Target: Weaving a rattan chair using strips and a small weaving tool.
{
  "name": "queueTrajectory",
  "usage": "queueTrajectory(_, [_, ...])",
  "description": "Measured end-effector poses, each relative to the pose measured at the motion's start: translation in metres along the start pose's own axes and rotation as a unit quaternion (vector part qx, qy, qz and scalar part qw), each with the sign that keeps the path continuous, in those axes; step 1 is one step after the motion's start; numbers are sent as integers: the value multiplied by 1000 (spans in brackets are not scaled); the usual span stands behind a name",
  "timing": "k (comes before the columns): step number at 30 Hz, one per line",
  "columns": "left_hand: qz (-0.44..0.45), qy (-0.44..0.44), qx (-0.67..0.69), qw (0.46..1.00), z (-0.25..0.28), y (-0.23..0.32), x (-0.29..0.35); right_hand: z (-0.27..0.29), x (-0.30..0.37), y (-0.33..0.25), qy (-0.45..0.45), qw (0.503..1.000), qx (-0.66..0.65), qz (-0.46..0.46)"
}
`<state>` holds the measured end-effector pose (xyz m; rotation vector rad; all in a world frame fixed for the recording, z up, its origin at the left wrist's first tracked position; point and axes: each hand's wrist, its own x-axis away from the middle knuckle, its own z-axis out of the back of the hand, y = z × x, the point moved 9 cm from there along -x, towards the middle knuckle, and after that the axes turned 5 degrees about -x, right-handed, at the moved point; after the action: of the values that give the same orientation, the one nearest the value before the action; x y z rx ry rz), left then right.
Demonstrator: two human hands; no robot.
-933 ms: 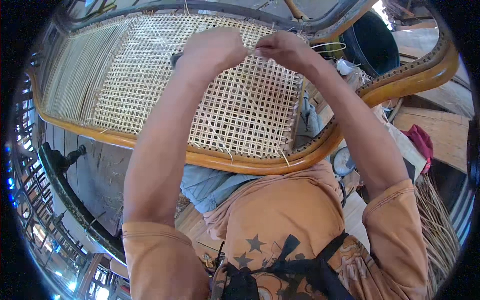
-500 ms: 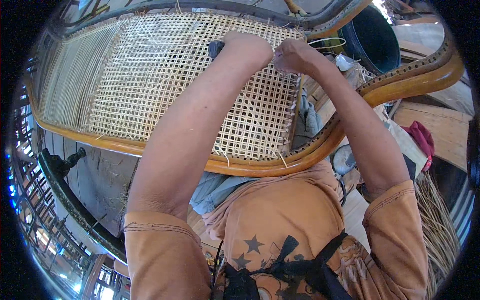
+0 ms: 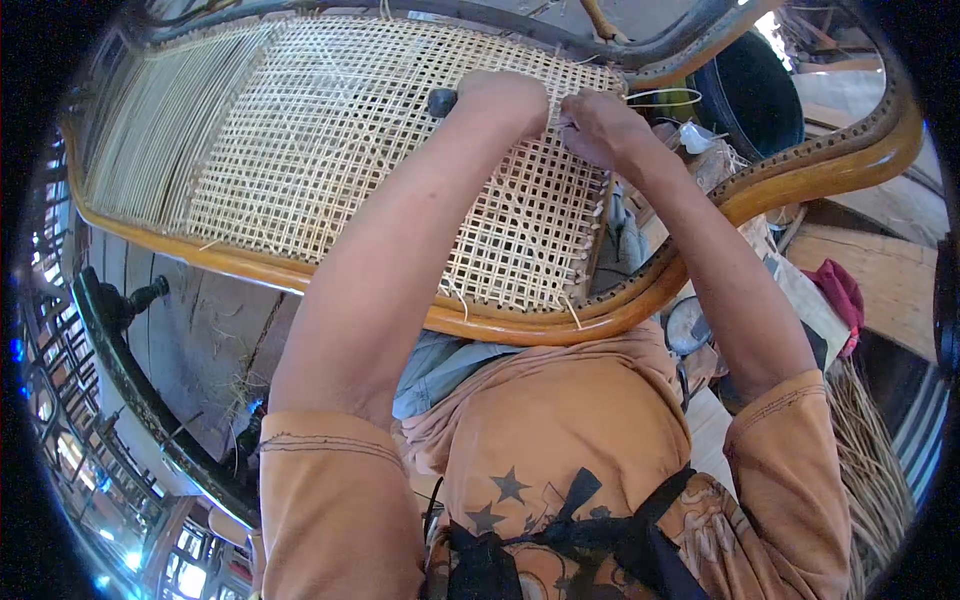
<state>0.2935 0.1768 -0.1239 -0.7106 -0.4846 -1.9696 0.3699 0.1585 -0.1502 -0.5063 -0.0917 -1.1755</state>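
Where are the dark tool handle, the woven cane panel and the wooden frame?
dark tool handle [image 3: 441, 101], head view, its rounded end.
woven cane panel [image 3: 330, 150], head view, open weave.
wooden frame [image 3: 520, 325], head view, near rail.

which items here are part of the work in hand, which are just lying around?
In use: cane mesh, wooden frame, dark-handled tool in left hand, cane strand at right hand.
Lying about: red cloth, dark pot, straw bundle.

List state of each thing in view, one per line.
left hand: fisted on a dark-handled tool, resting on the cane
right hand: fingers pinching at the cane near the far edge
cane panel: part woven, left strip unwoven strands
wooden frame: intact, cane ends poking out
red cloth: crumpled
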Motion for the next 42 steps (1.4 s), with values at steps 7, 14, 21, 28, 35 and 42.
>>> queueTrajectory(7, [30, 16, -1, 999, 7, -28, 7, 8, 1, -1, 32, 999, -11, -2])
queueTrajectory(14, [80, 25, -14, 996, 4, -78, 38, 0, -19, 11, -76, 995, 62, -7])
queueTrajectory(21, [31, 136, 90, 986, 15, -42, 27, 31, -24, 50, -58, 987, 128, -74])
queueTrajectory(28, [18, 26, 68, 997, -14, -37, 24, 37, -20, 44, -58, 980, 150, -113])
queueTrajectory(35, [-18, 64, 60, 996, -13, -20, 29, 29, -18, 29, -128, 978, 138, -94])
queueTrajectory(42, [-45, -21, 204, 978, -30, -16, 4, 47, -16, 31, -96, 976, 141, -135])
